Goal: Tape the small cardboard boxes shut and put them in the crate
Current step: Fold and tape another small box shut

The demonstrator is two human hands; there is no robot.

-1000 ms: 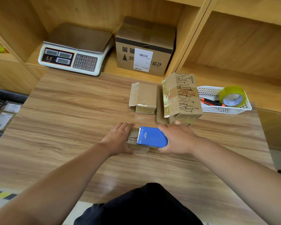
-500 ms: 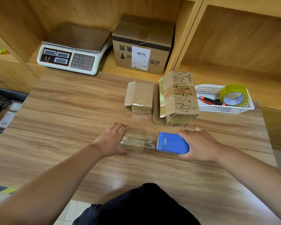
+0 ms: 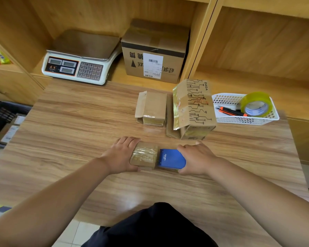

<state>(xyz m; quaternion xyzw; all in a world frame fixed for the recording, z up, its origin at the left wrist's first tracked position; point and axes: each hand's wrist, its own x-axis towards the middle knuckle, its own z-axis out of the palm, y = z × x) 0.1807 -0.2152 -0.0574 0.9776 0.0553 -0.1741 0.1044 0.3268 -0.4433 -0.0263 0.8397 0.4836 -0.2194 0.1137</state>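
Crate (image 3: 0, 114) cut off at left edge. Left hand (image 3: 121, 155) clasps small box (image 3: 144, 155), hiding its left end; right hand (image 3: 198, 158) grips blue tape dispenser (image 3: 171, 158), butted against box's right end.

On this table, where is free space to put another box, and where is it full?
The table's left half is bare, from the scale down to the left hand. The near strip before the right hand is bare too. Crowded: back right, where plain box, printed box and white basket stand close.
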